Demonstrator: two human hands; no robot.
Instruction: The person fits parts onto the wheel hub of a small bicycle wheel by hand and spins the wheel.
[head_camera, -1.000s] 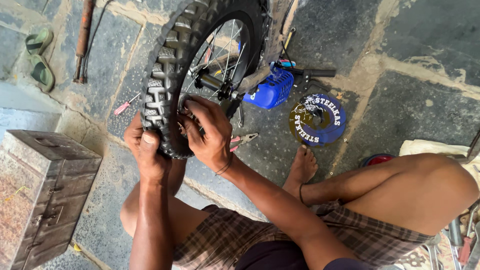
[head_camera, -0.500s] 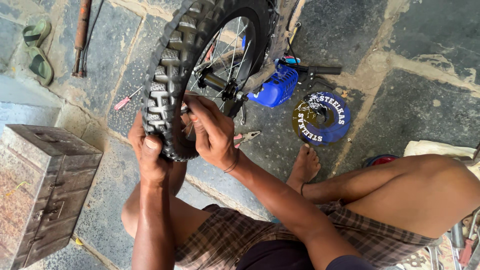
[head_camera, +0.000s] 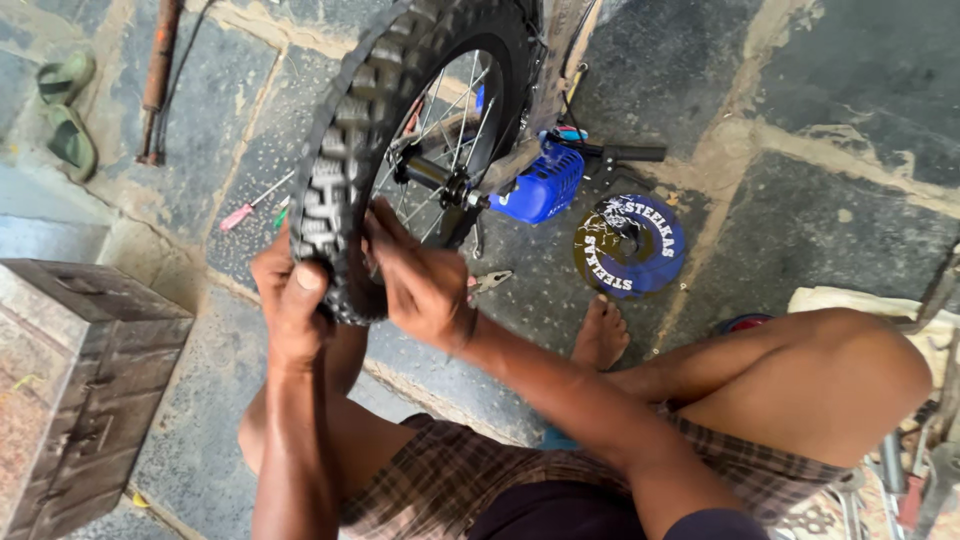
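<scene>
The top of the knobby tyre (head_camera: 345, 170) is cut off by the upper edge, above both hands. The fingers of the right hand (head_camera: 420, 285) go behind the tyre's lower edge, so their tips are hidden. The left hand (head_camera: 290, 300) covers part of the tread under its thumb. The tools (head_camera: 905, 480) far to the right of the right hand are cut by the edge and unclear.

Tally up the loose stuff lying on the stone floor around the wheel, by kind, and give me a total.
Green sandals: 2
Screwdrivers: 2
Pliers: 1
Blue round disc: 1
Rusty pipe: 1
Metal box: 1
Total: 8
</scene>
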